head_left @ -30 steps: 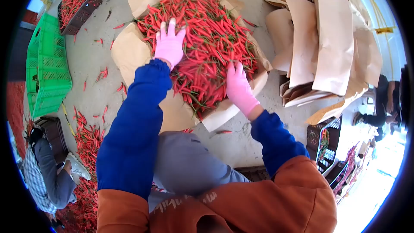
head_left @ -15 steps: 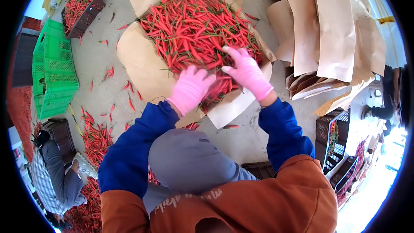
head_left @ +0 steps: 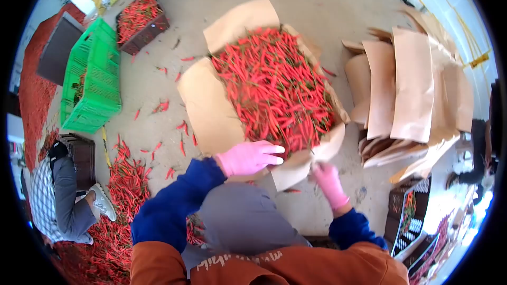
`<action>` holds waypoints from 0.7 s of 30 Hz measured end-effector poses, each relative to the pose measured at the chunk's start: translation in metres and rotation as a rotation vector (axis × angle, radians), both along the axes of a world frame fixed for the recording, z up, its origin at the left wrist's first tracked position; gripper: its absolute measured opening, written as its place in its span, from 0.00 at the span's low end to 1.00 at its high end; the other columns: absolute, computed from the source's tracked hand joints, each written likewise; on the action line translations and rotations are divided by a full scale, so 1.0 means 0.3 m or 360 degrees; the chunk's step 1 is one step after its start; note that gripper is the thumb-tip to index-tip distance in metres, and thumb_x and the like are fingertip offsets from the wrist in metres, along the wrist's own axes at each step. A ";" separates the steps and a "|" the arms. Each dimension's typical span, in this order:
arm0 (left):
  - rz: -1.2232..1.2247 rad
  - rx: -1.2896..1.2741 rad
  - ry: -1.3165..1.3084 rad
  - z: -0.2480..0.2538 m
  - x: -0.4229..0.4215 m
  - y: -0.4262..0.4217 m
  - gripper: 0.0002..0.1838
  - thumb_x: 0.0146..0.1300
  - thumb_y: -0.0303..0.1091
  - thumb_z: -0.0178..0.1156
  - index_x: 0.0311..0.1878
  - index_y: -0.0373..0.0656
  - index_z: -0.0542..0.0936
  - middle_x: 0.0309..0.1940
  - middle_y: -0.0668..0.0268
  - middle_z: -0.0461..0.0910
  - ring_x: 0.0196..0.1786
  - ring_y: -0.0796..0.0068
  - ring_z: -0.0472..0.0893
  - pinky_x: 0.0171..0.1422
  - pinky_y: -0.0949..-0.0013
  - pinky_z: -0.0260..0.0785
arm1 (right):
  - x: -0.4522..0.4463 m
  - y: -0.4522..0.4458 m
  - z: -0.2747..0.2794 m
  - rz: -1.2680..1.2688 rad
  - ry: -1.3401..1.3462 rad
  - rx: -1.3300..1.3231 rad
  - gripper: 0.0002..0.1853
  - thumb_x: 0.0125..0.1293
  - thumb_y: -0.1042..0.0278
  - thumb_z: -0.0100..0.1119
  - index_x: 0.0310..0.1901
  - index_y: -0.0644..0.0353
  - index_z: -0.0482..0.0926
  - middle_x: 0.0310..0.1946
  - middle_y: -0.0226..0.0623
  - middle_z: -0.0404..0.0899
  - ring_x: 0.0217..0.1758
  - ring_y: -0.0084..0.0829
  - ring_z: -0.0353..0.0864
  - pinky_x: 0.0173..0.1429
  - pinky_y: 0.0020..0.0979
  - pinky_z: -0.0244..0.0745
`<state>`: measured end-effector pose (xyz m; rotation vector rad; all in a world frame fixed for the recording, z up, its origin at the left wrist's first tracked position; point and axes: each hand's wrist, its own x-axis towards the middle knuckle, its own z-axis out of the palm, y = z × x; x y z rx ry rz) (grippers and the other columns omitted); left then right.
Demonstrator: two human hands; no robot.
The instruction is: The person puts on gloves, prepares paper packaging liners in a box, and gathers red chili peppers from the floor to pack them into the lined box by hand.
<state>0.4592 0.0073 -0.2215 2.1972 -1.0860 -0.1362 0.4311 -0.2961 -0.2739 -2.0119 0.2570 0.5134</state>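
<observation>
A paper-lined box heaped with red chili peppers (head_left: 280, 89) stands on the floor before me, brown paper flaps (head_left: 208, 95) folded out around it. My left hand (head_left: 248, 158), in a pink glove, lies at the heap's near edge with its fingers stretched out, touching the peppers or the paper there. Beside the near right corner, my pink-gloved right hand (head_left: 330, 184) is at the paper flap (head_left: 296, 170). Motion smears its fingers, so whether they pinch the paper cannot be made out.
Brown paper sheets (head_left: 412, 84) are stacked on the right. At left stand a green crate (head_left: 95, 82) and a dark crate of chilies (head_left: 141, 37). Loose chilies (head_left: 127, 190) cover the floor near a seated person (head_left: 68, 195). Dark crates (head_left: 406, 211) stand at lower right.
Both hands have drawn back from the heap's middle toward the near edge, the right one moving down to the corner flap. The view has shifted, showing the box lower and further right.
</observation>
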 end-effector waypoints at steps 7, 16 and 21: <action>0.1601 -0.0236 -0.0087 0.099 -0.256 0.272 0.16 0.57 0.22 0.55 0.50 0.42 0.80 0.47 0.55 0.79 0.47 0.58 0.80 0.52 0.66 0.74 | 0.012 0.257 -0.060 -0.0672 0.0505 0.0990 0.10 0.64 0.69 0.53 0.41 0.67 0.70 0.37 0.40 0.72 0.36 0.33 0.78 0.39 0.40 0.81; 0.2441 -0.0354 0.0532 -0.119 -0.730 0.439 0.19 0.57 0.19 0.56 0.53 0.39 0.78 0.44 0.58 0.78 0.40 0.71 0.80 0.42 0.73 0.74 | 0.199 0.358 -0.237 -0.0297 0.0096 0.0817 0.07 0.67 0.70 0.52 0.40 0.65 0.74 0.32 0.36 0.76 0.32 0.27 0.77 0.38 0.34 0.82; 0.2653 -0.0392 0.0598 -0.123 -0.858 0.487 0.20 0.57 0.20 0.57 0.55 0.37 0.77 0.44 0.60 0.78 0.39 0.74 0.79 0.43 0.74 0.74 | 0.624 0.567 -0.326 -0.0244 -0.0220 0.0679 0.18 0.63 0.59 0.57 0.36 0.71 0.76 0.22 0.41 0.77 0.24 0.36 0.79 0.27 0.38 0.73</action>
